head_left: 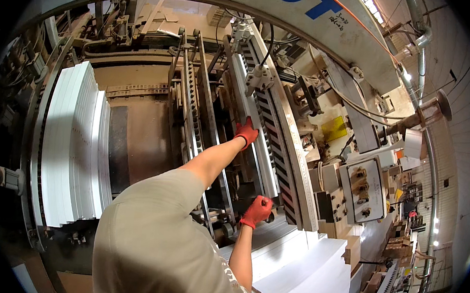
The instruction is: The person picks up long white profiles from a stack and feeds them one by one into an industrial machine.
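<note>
Both my hands wear red gloves and reach into a large sheet-feeding machine. My left hand point(246, 132) is stretched far forward, its fingers curled over a long metal guide rail point(256, 148) beside a black-and-white striped bar point(278, 155). My right hand point(258, 210) is closer to me. It is closed in a fist around a small dark knob point(269, 218) at the near end of the same rail. A stack of white sheets point(303, 265) lies just below my right hand.
A tall stack of white sheets point(71, 146) stands on edge at the left. A toothed metal rail point(191, 105) runs parallel to the left of my arm. A grey control box point(362, 191) with knobs sits at the right, and cartons lie on the floor beyond.
</note>
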Tool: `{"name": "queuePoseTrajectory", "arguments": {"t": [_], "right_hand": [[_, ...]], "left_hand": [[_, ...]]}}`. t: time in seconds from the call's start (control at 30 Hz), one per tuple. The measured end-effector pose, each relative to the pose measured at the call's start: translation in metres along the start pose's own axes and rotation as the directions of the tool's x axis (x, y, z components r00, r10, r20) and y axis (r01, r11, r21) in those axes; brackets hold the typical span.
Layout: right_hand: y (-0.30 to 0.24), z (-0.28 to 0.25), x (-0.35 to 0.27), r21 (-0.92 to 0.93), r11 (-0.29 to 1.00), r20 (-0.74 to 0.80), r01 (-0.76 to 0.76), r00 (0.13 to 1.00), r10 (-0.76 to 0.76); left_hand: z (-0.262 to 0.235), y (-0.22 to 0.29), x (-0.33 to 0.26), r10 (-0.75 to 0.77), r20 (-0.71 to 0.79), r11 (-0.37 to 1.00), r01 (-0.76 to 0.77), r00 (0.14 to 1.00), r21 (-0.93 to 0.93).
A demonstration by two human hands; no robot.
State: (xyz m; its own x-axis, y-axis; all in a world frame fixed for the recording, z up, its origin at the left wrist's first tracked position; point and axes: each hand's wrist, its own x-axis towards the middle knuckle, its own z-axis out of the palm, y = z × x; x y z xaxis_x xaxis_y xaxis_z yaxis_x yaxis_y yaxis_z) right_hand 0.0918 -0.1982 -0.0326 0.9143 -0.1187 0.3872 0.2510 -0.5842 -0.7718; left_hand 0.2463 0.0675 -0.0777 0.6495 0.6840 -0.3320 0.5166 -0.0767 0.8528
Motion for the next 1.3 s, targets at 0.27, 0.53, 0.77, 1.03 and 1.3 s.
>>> {"name": "queuePoseTrajectory", "arguments": {"t": [0.27, 0.53, 0.77, 1.03, 1.3], "right_hand": [[0.013, -0.022, -0.004, 0.204, 0.969, 0.166, 0.139, 0.97, -0.175], [-0.002, -0.058, -0.068, 0.265, 0.922, 0.335, 0.282, 0.87, -0.362], [0.013, -0.078, -0.083, 0.209, 0.923, 0.43, 0.322, 0.818, -0.382], [0.024, -0.085, -0.081, 0.226, 0.931, 0.417, 0.288, 0.835, -0.36], [0.036, -0.093, -0.089, 0.132, 0.936, 0.324, 0.328, 0.878, -0.353]], "left_hand": [[0.119, -0.088, -0.058, 0.143, 0.337, 0.839, 0.066, 0.93, -0.539], [0.078, -0.066, -0.1, 0.262, 0.55, 0.684, 0.249, 0.793, -0.686], [0.079, -0.057, -0.102, -0.054, 0.608, 0.374, 0.58, 0.792, -0.723], [0.066, -0.025, -0.133, 0.002, 0.464, 0.539, 0.389, 0.886, -0.747], [0.05, -0.04, -0.111, 0.163, 0.674, 0.582, 0.481, 0.721, -0.656]]}}
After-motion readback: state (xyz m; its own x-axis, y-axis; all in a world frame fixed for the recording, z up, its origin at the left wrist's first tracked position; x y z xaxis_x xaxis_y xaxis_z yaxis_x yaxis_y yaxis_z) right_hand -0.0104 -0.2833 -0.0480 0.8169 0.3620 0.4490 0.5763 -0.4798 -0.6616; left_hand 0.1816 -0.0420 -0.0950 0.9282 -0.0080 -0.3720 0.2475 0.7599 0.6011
